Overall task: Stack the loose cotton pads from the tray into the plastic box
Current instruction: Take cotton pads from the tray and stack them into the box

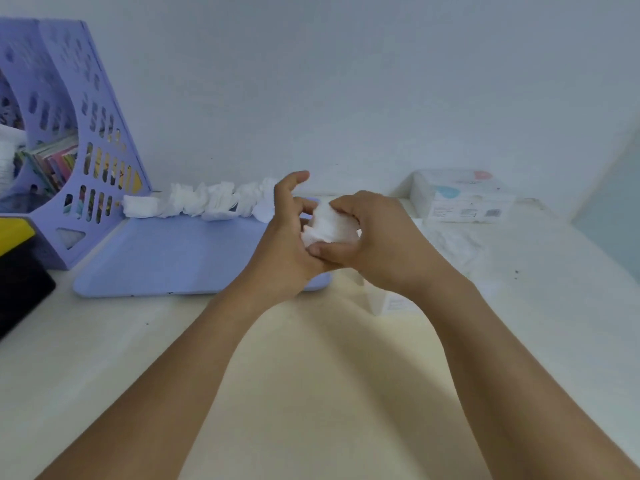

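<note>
Bundle of cotton pads (327, 225) largely covered by the right hand (377, 237) and left hand (284, 244) — count indeterminable. Tray (180, 258) near-right corner hidden behind the left wrist. File rack (69, 133) cut by the left edge. Print on the plastic box (460, 199) blurred — illegible

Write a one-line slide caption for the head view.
Both hands, left hand and right hand, grip a bunch of cotton pads above the purple tray, more pads lining its far edge.

Two forearms, bare to frame edge; no sleeves. Left hand (284, 244), right hand (374, 237): bare, short nails.
</note>
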A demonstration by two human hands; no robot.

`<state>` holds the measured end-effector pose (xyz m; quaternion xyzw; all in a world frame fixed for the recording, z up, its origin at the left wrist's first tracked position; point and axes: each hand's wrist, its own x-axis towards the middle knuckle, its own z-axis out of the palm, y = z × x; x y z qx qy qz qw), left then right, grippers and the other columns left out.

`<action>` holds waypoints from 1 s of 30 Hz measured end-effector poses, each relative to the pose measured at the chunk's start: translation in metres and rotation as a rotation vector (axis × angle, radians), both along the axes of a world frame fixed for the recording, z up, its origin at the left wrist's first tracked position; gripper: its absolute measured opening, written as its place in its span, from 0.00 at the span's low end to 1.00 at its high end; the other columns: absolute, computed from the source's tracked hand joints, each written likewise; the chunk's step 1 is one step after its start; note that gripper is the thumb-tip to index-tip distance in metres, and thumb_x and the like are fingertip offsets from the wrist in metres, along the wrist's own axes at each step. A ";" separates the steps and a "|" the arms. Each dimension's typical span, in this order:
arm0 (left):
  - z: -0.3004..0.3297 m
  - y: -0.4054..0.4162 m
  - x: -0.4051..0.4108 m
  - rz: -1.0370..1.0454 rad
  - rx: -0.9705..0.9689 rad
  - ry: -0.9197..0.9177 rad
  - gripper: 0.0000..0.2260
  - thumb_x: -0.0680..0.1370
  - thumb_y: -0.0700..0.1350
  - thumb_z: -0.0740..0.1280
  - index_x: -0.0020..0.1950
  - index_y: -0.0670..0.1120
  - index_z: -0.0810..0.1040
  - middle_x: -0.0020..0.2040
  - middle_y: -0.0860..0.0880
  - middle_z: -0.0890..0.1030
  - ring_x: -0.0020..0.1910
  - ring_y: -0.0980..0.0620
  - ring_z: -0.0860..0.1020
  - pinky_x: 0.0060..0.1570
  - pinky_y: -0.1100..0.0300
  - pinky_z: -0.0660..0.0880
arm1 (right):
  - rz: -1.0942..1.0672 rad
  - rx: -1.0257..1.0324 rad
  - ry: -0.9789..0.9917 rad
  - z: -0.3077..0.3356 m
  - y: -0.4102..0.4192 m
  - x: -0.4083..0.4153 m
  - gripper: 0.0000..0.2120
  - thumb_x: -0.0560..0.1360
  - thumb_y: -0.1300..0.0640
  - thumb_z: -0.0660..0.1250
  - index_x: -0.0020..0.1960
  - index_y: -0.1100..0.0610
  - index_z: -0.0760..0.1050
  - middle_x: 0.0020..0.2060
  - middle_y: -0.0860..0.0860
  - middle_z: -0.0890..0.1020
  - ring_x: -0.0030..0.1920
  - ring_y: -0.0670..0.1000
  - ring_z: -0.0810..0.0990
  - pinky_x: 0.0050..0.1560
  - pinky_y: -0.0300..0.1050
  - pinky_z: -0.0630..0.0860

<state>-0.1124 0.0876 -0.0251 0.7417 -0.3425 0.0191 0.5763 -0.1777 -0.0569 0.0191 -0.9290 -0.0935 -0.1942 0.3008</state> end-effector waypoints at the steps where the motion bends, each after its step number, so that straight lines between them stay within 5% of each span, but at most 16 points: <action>1: 0.003 -0.005 -0.005 -0.022 0.028 -0.019 0.47 0.65 0.45 0.80 0.76 0.54 0.54 0.58 0.46 0.75 0.50 0.58 0.77 0.49 0.70 0.73 | -0.043 0.002 0.007 0.000 -0.005 -0.006 0.16 0.69 0.49 0.77 0.41 0.59 0.76 0.32 0.48 0.75 0.33 0.46 0.71 0.33 0.39 0.65; 3: 0.007 -0.026 -0.020 -0.072 0.089 -0.026 0.49 0.67 0.41 0.82 0.79 0.52 0.54 0.56 0.49 0.76 0.47 0.62 0.78 0.47 0.72 0.73 | -0.144 0.069 0.077 0.003 -0.027 -0.021 0.19 0.68 0.50 0.78 0.38 0.62 0.74 0.30 0.50 0.74 0.28 0.45 0.69 0.29 0.35 0.65; 5: 0.012 -0.047 -0.033 -0.074 0.144 -0.055 0.46 0.69 0.46 0.81 0.79 0.54 0.56 0.57 0.55 0.76 0.52 0.64 0.78 0.50 0.72 0.73 | -0.169 0.278 0.216 0.008 -0.056 -0.033 0.16 0.70 0.52 0.77 0.42 0.64 0.78 0.33 0.52 0.81 0.32 0.44 0.79 0.34 0.35 0.76; 7: 0.014 -0.069 -0.042 -0.047 0.193 -0.120 0.38 0.72 0.52 0.78 0.77 0.54 0.62 0.60 0.56 0.76 0.58 0.61 0.76 0.57 0.66 0.74 | -0.199 0.562 0.327 0.012 -0.092 -0.044 0.14 0.72 0.56 0.76 0.52 0.65 0.82 0.44 0.56 0.87 0.42 0.51 0.87 0.47 0.47 0.84; 9: 0.011 -0.088 -0.049 -0.020 0.266 -0.238 0.26 0.76 0.55 0.73 0.71 0.51 0.71 0.61 0.54 0.78 0.59 0.56 0.76 0.60 0.57 0.74 | -0.316 0.689 0.367 0.012 -0.124 -0.051 0.16 0.72 0.56 0.77 0.55 0.64 0.82 0.48 0.58 0.87 0.43 0.53 0.87 0.47 0.46 0.83; 14: -0.009 -0.106 -0.059 0.068 0.453 -0.383 0.09 0.83 0.50 0.63 0.59 0.47 0.75 0.43 0.52 0.83 0.43 0.48 0.80 0.47 0.50 0.77 | -0.571 0.483 0.584 -0.004 -0.158 -0.054 0.17 0.68 0.48 0.78 0.52 0.57 0.82 0.31 0.52 0.74 0.30 0.50 0.67 0.29 0.40 0.61; 17: -0.020 -0.103 -0.061 0.101 0.589 -0.502 0.10 0.84 0.46 0.58 0.52 0.45 0.77 0.39 0.49 0.82 0.38 0.45 0.78 0.51 0.48 0.74 | -0.590 0.384 0.617 -0.005 -0.158 -0.052 0.18 0.66 0.44 0.78 0.48 0.55 0.79 0.29 0.50 0.67 0.27 0.49 0.60 0.27 0.42 0.57; 21: -0.019 -0.101 -0.064 0.095 0.650 -0.485 0.15 0.84 0.46 0.54 0.64 0.50 0.78 0.53 0.49 0.85 0.48 0.45 0.80 0.55 0.51 0.71 | -0.555 0.212 0.610 0.000 -0.150 -0.045 0.19 0.66 0.45 0.78 0.41 0.55 0.72 0.29 0.51 0.68 0.26 0.50 0.62 0.27 0.41 0.58; 30: -0.014 -0.103 -0.063 0.084 0.758 -0.437 0.22 0.83 0.47 0.54 0.78 0.53 0.67 0.61 0.47 0.83 0.54 0.44 0.80 0.51 0.52 0.75 | -0.644 -0.512 0.535 -0.018 -0.127 -0.031 0.12 0.70 0.50 0.72 0.39 0.53 0.70 0.37 0.48 0.77 0.34 0.48 0.75 0.32 0.41 0.67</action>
